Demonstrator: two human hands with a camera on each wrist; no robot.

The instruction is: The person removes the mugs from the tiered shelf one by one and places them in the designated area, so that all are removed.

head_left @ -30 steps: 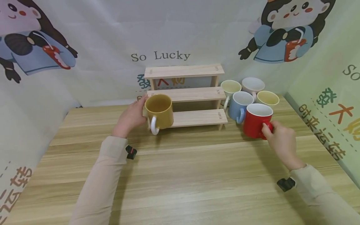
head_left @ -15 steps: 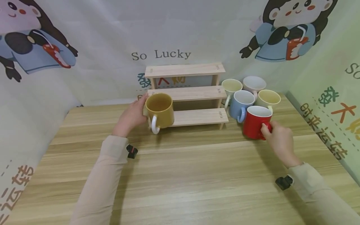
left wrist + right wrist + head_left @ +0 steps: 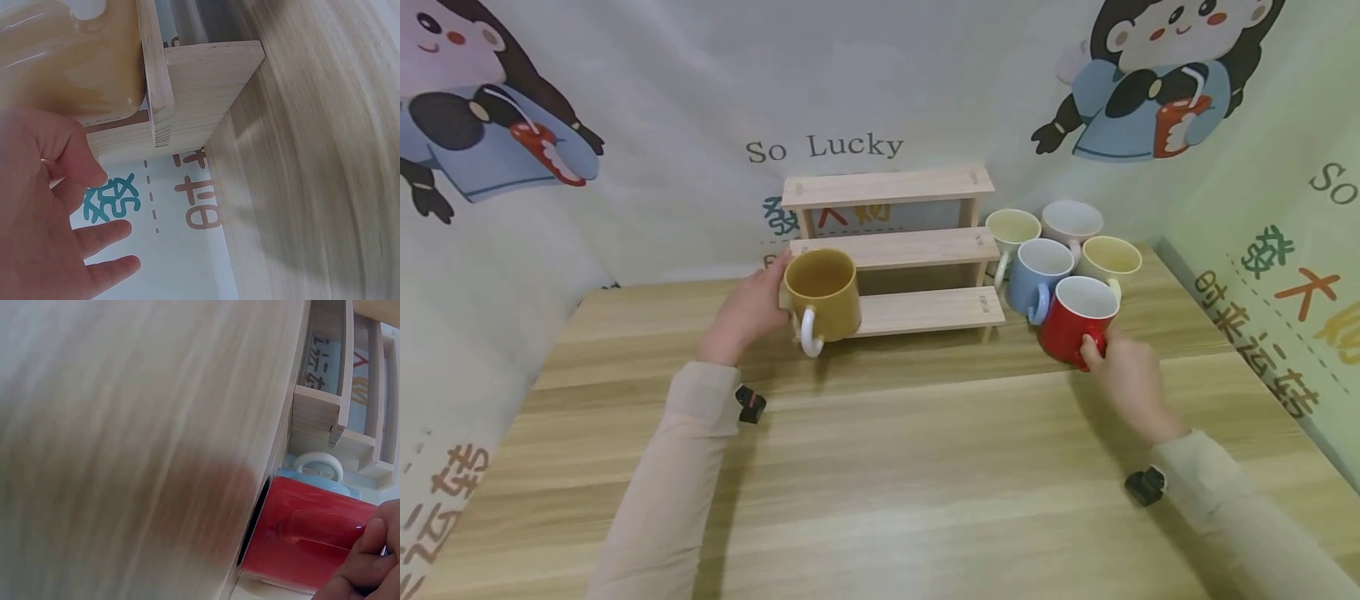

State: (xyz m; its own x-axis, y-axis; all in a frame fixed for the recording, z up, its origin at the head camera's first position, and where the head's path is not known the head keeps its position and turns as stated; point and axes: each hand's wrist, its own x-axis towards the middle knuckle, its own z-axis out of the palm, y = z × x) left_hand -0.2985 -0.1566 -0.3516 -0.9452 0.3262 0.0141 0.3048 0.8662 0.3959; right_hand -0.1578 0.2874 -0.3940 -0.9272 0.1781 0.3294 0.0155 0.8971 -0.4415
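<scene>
In the head view, my right hand [image 3: 1127,383] grips the handle of a red mug [image 3: 1067,321] with a white inside. The mug leans a little, its base toward the left, and overlaps the blue mug [image 3: 1037,271] behind it. Its red side [image 3: 306,531] fills the lower right of the right wrist view, with curled fingers at the handle. My left hand [image 3: 748,312] is beside a mustard mug [image 3: 835,304] with a white handle on the lowest shelf. In the left wrist view, that hand [image 3: 47,212] has its lower fingers extended, and its upper fingers lie right at the mug's side.
A three-tier wooden rack [image 3: 925,310] stands at the back of the wood-grain table [image 3: 880,467]. To its right cluster a pale green mug [image 3: 1011,225], a white mug [image 3: 1072,218] and a yellow mug [image 3: 1111,257]. A printed cloth [image 3: 700,100] hangs behind.
My right hand has shifted slightly left with the red mug, whose base has swung left and handle turned more toward the front. The left hand and mustard mug stay in place.
</scene>
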